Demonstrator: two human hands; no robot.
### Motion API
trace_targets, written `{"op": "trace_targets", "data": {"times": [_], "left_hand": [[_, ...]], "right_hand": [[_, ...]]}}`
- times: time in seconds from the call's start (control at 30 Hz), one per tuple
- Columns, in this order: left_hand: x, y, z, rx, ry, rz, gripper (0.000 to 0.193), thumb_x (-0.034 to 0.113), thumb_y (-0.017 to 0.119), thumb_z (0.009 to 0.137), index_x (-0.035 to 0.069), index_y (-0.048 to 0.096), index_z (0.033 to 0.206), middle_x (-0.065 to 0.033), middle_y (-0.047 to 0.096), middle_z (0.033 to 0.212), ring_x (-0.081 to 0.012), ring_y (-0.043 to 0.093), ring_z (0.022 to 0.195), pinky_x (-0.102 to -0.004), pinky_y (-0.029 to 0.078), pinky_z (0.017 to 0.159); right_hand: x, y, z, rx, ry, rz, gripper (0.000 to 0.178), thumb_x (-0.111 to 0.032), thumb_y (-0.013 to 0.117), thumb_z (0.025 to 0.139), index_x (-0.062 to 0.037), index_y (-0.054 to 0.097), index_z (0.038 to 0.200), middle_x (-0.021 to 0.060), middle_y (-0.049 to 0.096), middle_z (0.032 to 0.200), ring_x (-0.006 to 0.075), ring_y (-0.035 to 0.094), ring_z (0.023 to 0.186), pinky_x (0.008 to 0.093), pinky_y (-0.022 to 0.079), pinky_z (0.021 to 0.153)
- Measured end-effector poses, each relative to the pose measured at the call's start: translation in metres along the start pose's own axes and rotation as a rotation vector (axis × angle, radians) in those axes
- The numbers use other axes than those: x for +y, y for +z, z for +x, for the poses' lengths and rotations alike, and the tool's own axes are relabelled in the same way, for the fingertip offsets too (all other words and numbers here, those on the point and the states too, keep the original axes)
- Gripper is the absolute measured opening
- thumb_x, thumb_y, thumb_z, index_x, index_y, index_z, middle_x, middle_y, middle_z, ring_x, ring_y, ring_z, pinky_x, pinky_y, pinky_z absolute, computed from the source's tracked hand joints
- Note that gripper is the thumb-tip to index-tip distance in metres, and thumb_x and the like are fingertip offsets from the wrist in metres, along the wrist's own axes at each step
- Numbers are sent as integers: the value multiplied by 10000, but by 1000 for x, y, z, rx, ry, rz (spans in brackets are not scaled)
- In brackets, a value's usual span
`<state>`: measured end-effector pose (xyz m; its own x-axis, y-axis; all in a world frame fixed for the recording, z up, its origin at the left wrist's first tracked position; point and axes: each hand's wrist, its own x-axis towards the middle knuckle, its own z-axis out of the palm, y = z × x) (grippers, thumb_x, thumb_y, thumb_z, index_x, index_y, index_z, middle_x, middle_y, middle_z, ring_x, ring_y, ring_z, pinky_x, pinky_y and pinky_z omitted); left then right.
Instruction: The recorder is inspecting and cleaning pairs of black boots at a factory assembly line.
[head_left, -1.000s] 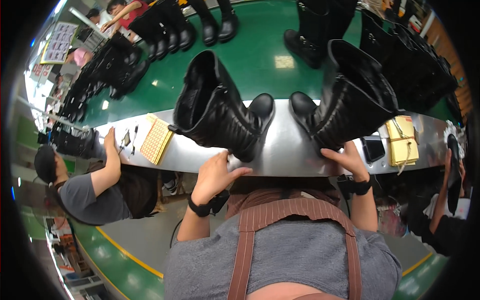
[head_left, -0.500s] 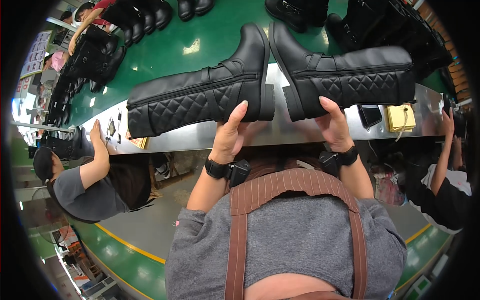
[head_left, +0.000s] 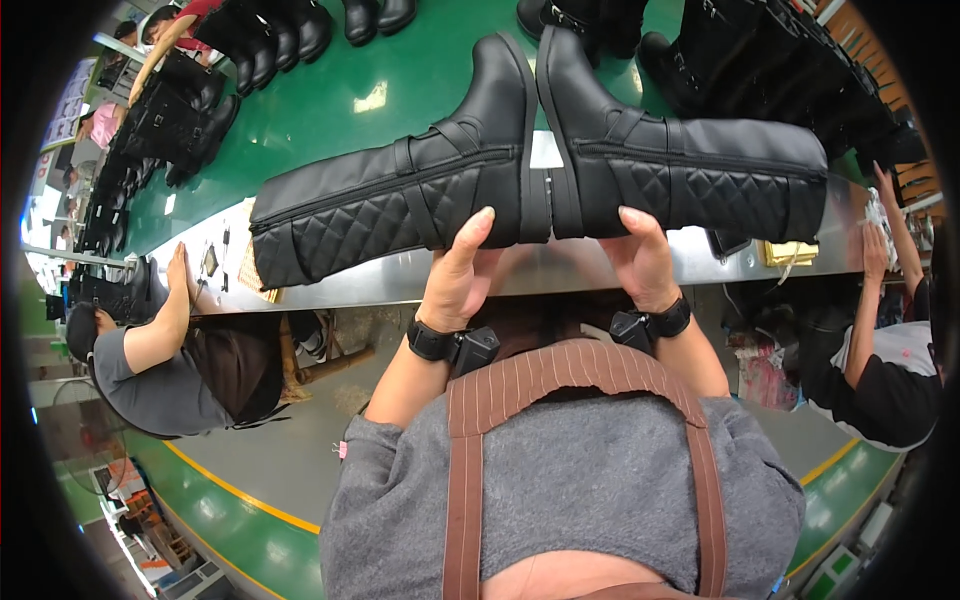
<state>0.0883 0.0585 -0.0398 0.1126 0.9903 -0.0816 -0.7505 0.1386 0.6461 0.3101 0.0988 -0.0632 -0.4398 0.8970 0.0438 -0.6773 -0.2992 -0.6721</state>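
Two tall black boots lie on their sides in front of me, soles facing each other and toes pointing away. My left hand [head_left: 463, 272] grips the left boot [head_left: 390, 200] near its heel, thumb on top and fingers hidden beneath. In the same way my right hand [head_left: 643, 262] holds the right boot [head_left: 700, 170] by the heel end. Each boot shows a long zip, a crossed ankle strap and a quilted panel. Their heels meet or nearly meet, and the toes are close together.
A metal-edged bench [head_left: 370, 290] with a green top [head_left: 420, 80] runs across. Black boots [head_left: 770, 60] stand at the far right, others [head_left: 190, 115] at the left. Yellow pads [head_left: 788, 252] and a black tray [head_left: 727, 243] lie right. Co-workers [head_left: 190, 350] are on both sides.
My right hand has moved left with its boot, bringing the heels closer together. The left boot stays nearly in place. The co-worker's hands at the right have shifted.
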Motion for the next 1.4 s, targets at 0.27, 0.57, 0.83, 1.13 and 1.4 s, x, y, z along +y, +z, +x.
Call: {"op": "trace_targets", "data": {"times": [0.27, 0.57, 0.83, 1.13, 1.4], "left_hand": [[4, -37, 27, -151, 49, 869, 475, 140, 623, 905, 41, 472, 1344, -99, 554, 1249, -166, 518, 1160, -360, 431, 985], [-24, -57, 52, 27, -192, -168, 600, 515, 433, 969, 72, 426, 1373, -99, 586, 1238, -193, 608, 1066, -348, 518, 900], [-6, -39, 49, -80, -157, -103, 521, 433, 350, 1021, 43, 447, 1353, -116, 568, 1275, -218, 569, 1146, -379, 457, 999], [14, -42, 33, -209, -127, -320, 487, 350, 327, 1036, 35, 362, 1406, -157, 443, 1408, -285, 446, 1294, -448, 360, 1093], [5, -28, 22, 11, 27, -257, 555, 398, 492, 965, 103, 348, 1413, -108, 459, 1406, -276, 455, 1290, -448, 401, 1065]], "right_hand": [[-1, -8, 10, -113, -186, -634, 685, -37, 618, 782, -38, 384, 1426, 106, 538, 1259, 218, 508, 1180, 332, 385, 1020], [6, -31, 40, 28, 20, 36, 816, -317, 638, 880, -128, 161, 1515, 82, 470, 1355, 184, 510, 1195, 327, 422, 1021], [5, -36, 33, 45, 175, 111, 553, -276, 527, 957, -78, 340, 1437, 114, 507, 1324, 184, 535, 1172, 343, 463, 987], [-16, -11, 23, -91, 234, 367, 546, -346, 456, 988, 10, 377, 1395, 264, 352, 1441, 370, 388, 1327, 488, 323, 1119], [-11, 5, 16, 36, 58, 480, 422, -360, 493, 982, -106, 473, 1319, 85, 517, 1354, 238, 514, 1236, 394, 444, 1037]]}}
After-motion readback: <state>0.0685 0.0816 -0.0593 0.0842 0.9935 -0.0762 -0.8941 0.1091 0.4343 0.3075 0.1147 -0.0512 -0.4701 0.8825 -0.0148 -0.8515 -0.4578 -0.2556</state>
